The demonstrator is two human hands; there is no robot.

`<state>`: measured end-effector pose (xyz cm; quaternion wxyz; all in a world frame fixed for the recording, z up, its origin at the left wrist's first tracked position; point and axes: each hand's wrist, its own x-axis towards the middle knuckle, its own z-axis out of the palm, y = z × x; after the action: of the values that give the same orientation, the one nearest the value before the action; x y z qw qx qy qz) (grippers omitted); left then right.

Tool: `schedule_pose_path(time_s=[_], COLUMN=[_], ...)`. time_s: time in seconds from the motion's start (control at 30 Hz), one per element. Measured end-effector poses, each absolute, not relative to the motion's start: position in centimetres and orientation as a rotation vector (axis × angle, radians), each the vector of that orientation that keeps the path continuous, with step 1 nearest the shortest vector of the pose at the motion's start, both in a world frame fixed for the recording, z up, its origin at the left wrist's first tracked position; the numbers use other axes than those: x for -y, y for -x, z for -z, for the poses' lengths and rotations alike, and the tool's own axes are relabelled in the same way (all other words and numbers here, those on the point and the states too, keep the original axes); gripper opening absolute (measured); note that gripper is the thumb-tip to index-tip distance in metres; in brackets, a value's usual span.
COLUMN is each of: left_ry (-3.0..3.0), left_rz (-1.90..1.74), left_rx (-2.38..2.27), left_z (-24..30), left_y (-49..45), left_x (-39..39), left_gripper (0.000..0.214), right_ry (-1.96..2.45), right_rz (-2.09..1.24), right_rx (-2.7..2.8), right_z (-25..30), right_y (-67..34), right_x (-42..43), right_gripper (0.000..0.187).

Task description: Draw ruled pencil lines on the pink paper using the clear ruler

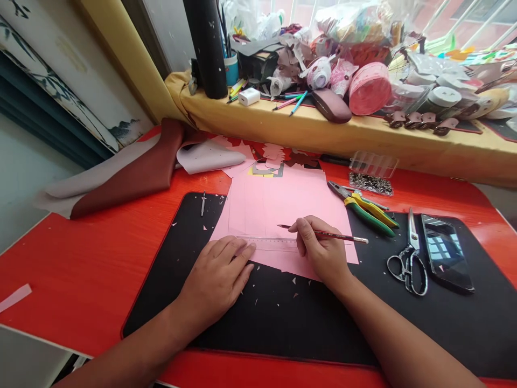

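Observation:
A sheet of pink paper (283,199) lies on a black mat, with faint lines across it. Along its near part rests a clear ruler (269,242). My left hand (220,272) lies over the ruler's left end, fingers stretched out and pressing on it from above. My right hand (321,248) is closed round a dark pencil (343,236). The pencil is held nearly level, its tip pointing left just above the ruler's upper edge; whether it touches the paper I cannot tell. The ruler's right end is hidden by my right hand.
To the right lie pliers (369,212), scissors (411,258) and a phone (447,250). Behind them sits an open clear box (370,182) of small metal parts. Brown sheet material (133,178) is folded at the back left. A crowded ledge (258,121) runs behind the red table.

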<state>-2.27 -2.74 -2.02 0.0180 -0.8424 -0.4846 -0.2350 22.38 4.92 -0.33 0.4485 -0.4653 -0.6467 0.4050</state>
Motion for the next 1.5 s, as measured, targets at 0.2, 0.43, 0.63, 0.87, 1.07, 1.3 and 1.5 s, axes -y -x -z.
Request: schedule_pose_path(time_s=[0.2, 0.43, 0.63, 0.87, 1.07, 1.3, 1.5], left_ry=[2.599, 2.568, 2.671, 2.849, 2.915, 3.095, 3.039], left_rz=[0.827, 0.818, 0.697, 0.620, 0.686, 0.778, 0.763], left_rx=[1.530, 1.544, 1.425, 1.256, 1.234, 1.292, 1.272], left_z=[1.9, 2.1, 2.6, 1.8, 2.4, 2.3, 1.9], left_y=[2.8, 2.9, 2.5, 2.8, 3.2, 3.9, 3.7], left_x=[1.9, 1.9, 2.2, 0.7, -0.5, -0.5, -0.3], left_gripper=[0.023, 0.026, 0.031, 0.030, 0.035, 0.027, 0.026], right_ry=[1.160, 1.164, 1.188, 1.177, 1.177, 1.183, 1.177], right_rz=[-1.024, -1.095, -1.135, -1.179, -1.203, -1.223, -1.262], right_rx=[1.577, 1.563, 1.553, 1.575, 1.584, 1.589, 1.548], right_z=[0.0, 0.3, 0.6, 0.6, 0.8, 0.6, 0.7], right_y=[-22.3, -22.1, -22.0, -22.0, -21.9, -21.8, -21.8], right_x=[-4.7, -4.6, -4.7, -4.8, -5.0, -5.1, -5.1], right_gripper=[0.046, 0.049, 0.052, 0.053, 0.053, 0.056, 0.052])
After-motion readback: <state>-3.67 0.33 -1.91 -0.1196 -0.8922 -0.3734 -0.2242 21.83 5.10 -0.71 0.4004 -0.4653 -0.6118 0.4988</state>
